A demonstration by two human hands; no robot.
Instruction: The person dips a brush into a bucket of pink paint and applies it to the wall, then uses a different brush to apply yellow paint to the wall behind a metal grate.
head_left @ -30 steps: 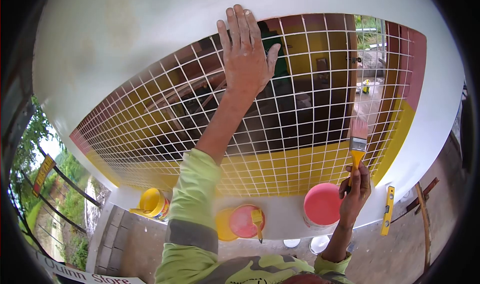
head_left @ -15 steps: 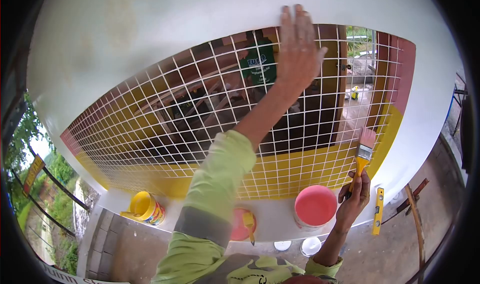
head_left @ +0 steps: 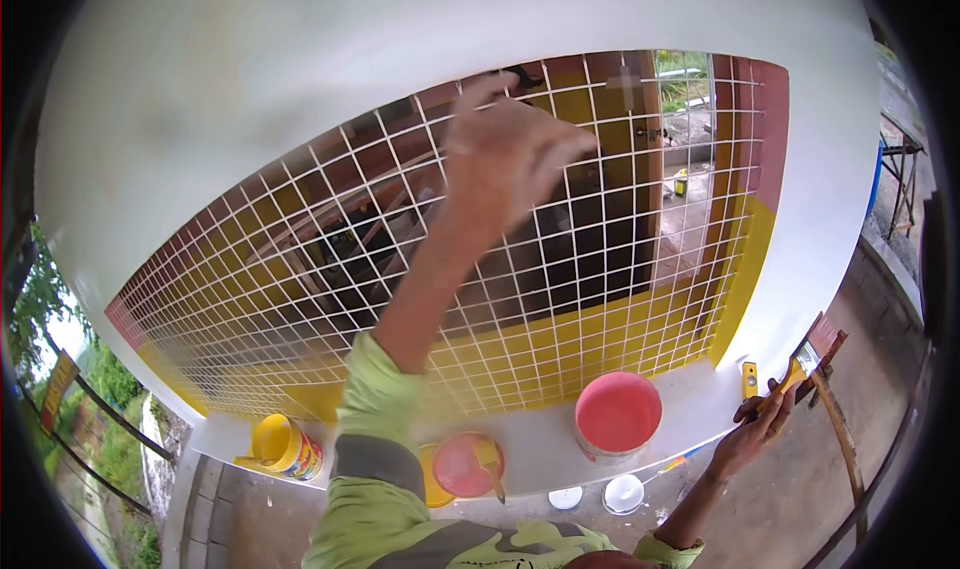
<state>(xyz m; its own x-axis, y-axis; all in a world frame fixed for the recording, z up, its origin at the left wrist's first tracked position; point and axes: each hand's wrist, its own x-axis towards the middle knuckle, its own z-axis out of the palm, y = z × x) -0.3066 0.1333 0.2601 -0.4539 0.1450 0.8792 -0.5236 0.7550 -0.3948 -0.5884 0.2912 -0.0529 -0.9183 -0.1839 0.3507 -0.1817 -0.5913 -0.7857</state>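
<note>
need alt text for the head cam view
A person's left hand, blurred, is raised in front of a white wire grille over a window opening, while the right hand holds a paintbrush out low to the side. A tub of pink paint stands on the white ledge below.

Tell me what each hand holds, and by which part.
The right hand holds the flat yellow-handled paintbrush by its handle. The left hand is blurred against the white wire grid; its grip cannot be told.
</note>
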